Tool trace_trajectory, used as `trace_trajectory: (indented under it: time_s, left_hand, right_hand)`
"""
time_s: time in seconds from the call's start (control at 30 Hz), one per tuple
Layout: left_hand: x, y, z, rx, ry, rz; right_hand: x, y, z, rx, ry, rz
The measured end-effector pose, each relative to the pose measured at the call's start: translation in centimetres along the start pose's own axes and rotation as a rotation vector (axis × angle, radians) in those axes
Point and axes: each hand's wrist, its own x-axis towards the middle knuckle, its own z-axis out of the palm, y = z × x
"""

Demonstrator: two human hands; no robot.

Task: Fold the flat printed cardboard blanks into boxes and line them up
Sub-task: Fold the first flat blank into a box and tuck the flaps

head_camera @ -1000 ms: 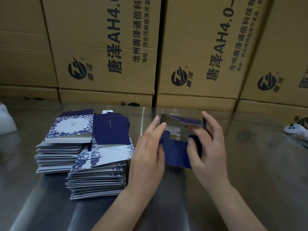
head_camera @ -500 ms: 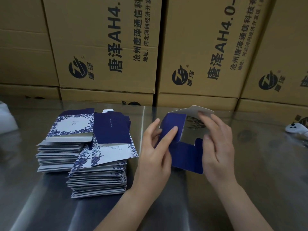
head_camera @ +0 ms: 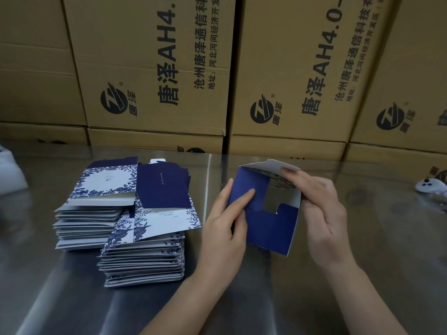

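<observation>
Head view, left to right: a white object (head_camera: 9, 172) sits at the far-left edge, and we can't tell what it is. Next come two piles of flat blanks on the steel table (head_camera: 387, 250): the left stack (head_camera: 94, 213) and the right stack (head_camera: 145, 252), just beside it and nearer us, with its top blank skewed. Neither pile has shifted in the last second. The left hand (head_camera: 222, 230) grips the left edge of the box (head_camera: 268, 228), index finger flat on the navy panel and the other fingers curled round the edge. The box sits between the hands, right of the piles and apart from them; we can't tell if its lower corner touches the table. What changed: a second ago it was held low with a navy flap across the top. Now it's popped into an open sleeve with the notched navy panel facing us and the white tuck flap (head_camera: 271, 165) up at the far end. The pose is almost unchanged from half a second ago. The right hand (head_camera: 321, 209) pinches that flap. Our read: the body is erected and tucking the flap comes next. We see no finished box, so the line isn't started. A white controller (head_camera: 430, 186) lies at far right, and brown cartons (head_camera: 154, 68) stand behind.
</observation>
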Motion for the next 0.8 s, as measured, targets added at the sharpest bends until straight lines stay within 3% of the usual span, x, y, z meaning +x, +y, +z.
trace_trajectory:
  time_s: [0.57,0.8]
  left_hand:
    - [-0.3,0.3,0.0,-0.046,0.095,-0.038]
    - [-0.6,0.5,0.3,-0.072,0.133,-0.067]
  right_hand:
    - [-0.2,1.2,0.2,-0.213,-0.002,-0.077]
    - [-0.6,1.1,1.0,-0.004,0.012,-0.014]
